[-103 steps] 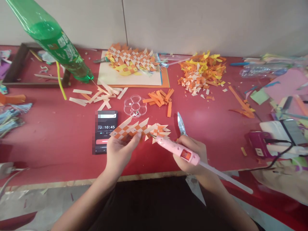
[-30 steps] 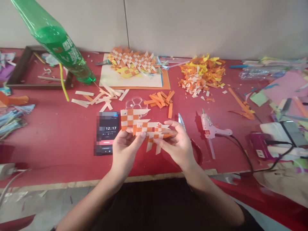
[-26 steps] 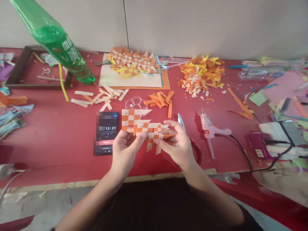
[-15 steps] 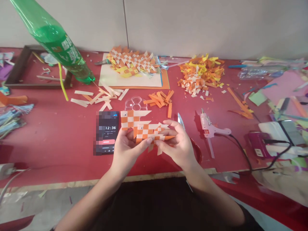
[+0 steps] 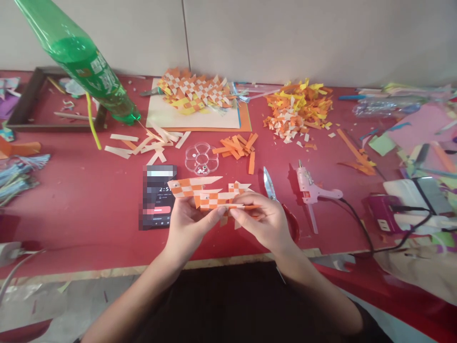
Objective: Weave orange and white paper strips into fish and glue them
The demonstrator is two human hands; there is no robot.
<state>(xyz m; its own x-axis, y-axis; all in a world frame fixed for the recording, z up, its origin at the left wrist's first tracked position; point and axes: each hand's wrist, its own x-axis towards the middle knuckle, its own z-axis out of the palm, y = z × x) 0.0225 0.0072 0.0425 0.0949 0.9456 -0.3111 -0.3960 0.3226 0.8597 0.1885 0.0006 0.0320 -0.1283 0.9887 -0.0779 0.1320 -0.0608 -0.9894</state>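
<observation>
Both hands hold one woven orange-and-white paper piece [image 5: 200,190] above the red table [image 5: 82,200], close to its front edge. My left hand [image 5: 189,226] grips the piece from below with the thumb pressed on its near edge. My right hand [image 5: 266,221] pinches the right end, where pointed strip ends stick out. The piece is tilted nearly flat, so its checker pattern shows only as a thin band. A phone [image 5: 159,195] lies just left of my left hand.
Scissors [image 5: 271,188] and a pink glue gun [image 5: 312,190] with its cord lie right of my hands. A clear flower-shaped dish [image 5: 201,159], loose paper strips [image 5: 237,145], a scrap pile [image 5: 298,109], woven pieces on card [image 5: 194,93] and a leaning green bottle [image 5: 84,59] sit farther back.
Since 3.4 s ago my right hand has put down the glue gun, which now lies on the table. In the last second both hands tilted the woven piece flatter and lower.
</observation>
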